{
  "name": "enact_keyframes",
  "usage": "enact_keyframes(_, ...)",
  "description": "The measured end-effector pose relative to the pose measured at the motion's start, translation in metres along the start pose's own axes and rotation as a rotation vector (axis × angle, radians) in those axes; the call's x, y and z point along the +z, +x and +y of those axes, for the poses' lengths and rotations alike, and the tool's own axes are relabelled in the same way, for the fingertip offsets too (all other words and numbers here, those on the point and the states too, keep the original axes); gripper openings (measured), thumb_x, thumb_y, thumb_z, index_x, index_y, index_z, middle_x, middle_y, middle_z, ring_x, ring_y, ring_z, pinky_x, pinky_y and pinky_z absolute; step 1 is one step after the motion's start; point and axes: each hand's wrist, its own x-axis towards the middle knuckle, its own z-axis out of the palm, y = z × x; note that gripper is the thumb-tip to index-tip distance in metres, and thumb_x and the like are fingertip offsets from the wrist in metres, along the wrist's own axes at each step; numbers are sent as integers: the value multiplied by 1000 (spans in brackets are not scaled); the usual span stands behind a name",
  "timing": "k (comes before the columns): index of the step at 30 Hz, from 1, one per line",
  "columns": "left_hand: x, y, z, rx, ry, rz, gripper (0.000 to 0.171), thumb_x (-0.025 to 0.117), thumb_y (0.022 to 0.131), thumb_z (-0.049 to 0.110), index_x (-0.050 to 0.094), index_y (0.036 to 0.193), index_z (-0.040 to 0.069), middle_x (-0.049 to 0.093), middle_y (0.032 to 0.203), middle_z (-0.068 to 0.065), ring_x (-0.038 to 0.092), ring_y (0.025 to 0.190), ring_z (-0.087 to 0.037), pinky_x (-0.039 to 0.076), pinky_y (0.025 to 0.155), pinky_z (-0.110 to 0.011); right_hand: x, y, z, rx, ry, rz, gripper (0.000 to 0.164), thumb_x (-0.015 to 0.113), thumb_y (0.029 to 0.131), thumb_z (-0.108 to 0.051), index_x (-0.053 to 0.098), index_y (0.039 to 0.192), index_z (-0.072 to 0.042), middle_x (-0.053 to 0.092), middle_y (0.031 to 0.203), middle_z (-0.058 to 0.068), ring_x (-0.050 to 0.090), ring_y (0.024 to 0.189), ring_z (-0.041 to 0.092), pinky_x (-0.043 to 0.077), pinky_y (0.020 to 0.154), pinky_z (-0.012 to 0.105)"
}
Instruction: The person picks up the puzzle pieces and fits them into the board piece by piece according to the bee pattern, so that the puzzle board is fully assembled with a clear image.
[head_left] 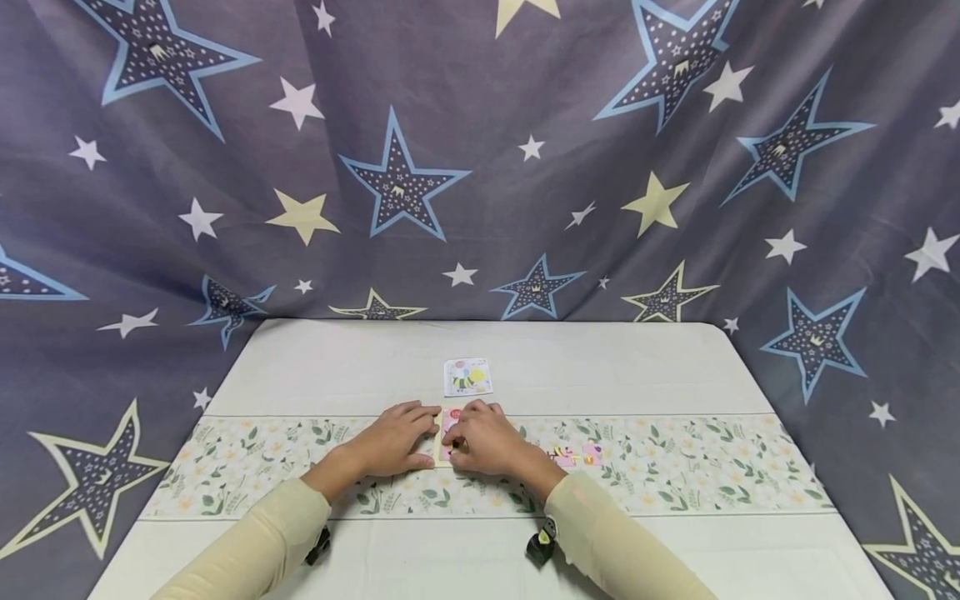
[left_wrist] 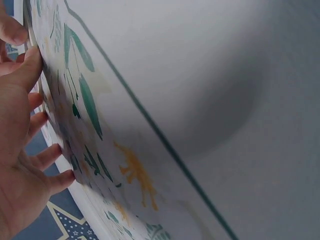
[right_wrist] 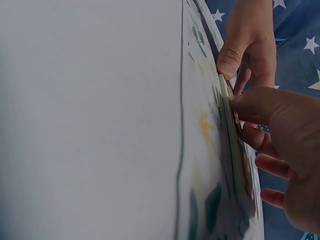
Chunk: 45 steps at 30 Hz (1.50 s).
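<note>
A small flat puzzle board (head_left: 438,461) with a pale edge and pink printed pieces lies on the floral band of the table. My left hand (head_left: 397,437) rests at its left side, fingers spread and fairly straight, the thumb (right_wrist: 228,67) touching the board's near corner. Over the board bends my right hand (head_left: 483,437), its thumb and index finger pinching a small puzzle piece (head_left: 455,445) against the surface; the hand hides much of the board. In the right wrist view the board (right_wrist: 231,145) appears edge-on beneath the fingers.
Behind the board lies a square card (head_left: 468,377) with a bee picture. Several loose pink puzzle pieces (head_left: 592,454) lie right of my right wrist. The white table (head_left: 360,358) carries a flowered strip, and a grey star-patterned curtain (head_left: 480,208) hangs around it.
</note>
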Motion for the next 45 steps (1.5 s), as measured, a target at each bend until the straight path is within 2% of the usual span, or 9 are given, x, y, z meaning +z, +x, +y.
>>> enact_keyframes(8, 0, 1, 0, 8, 19, 12, 55, 67, 94, 51, 61, 133, 13, 46, 158, -11, 40, 146, -44, 32, 121, -62, -1, 1, 0, 4, 15, -19, 22, 71, 93, -37, 78, 114, -33, 69, 123, -9, 51, 128, 18, 46, 102, 46)
enact_keyframes(16, -1, 0, 0, 7, 24, 2, 54, 67, 95, 51, 61, 133, 13, 46, 158, -12, 40, 146, -44, 33, 121, -62, -2, -2, 1, -62, -45, -8, 22, 69, 97, -39, 77, 117, -32, 68, 122, -11, 51, 132, 18, 48, 100, 42)
enact_keyframes(22, -2, 0, 1, 3, 16, -2, 55, 66, 95, 51, 60, 134, 13, 46, 158, -11, 40, 146, -43, 33, 121, -61, -2, -2, 0, -51, -38, 21, 21, 71, 96, -39, 78, 113, -29, 70, 125, -8, 52, 134, 19, 47, 104, 46)
enact_keyframes(27, -1, 0, 1, 6, 16, 3, 54, 67, 95, 50, 60, 133, 13, 46, 158, -11, 40, 146, -44, 33, 121, -61, -2, -3, 1, -30, -34, 2, 20, 72, 95, -41, 79, 111, -31, 67, 122, -9, 51, 133, 21, 48, 103, 47)
enact_keyframes(31, 0, 0, 1, 8, 18, 5, 53, 67, 95, 50, 61, 133, 13, 46, 158, -12, 40, 146, -44, 33, 121, -61, -2, -3, 4, -47, -45, -14, 23, 72, 94, -43, 78, 114, -33, 66, 124, -9, 49, 134, 20, 48, 102, 46)
enact_keyframes(38, 1, 1, 1, 7, 10, -1, 56, 67, 95, 50, 60, 135, 12, 46, 158, -11, 39, 146, -43, 32, 122, -61, -6, -10, 13, -61, 33, -6, 28, 70, 95, -40, 75, 121, -30, 66, 126, -8, 51, 132, 19, 47, 102, 44)
enact_keyframes(45, 1, 1, 0, -5, 12, -4, 56, 67, 95, 51, 60, 135, 12, 45, 159, -11, 38, 147, -44, 30, 123, -62, -25, -21, 27, -43, 84, 7, 33, 73, 93, -33, 74, 124, -21, 70, 121, -4, 53, 131, 24, 46, 108, 50)
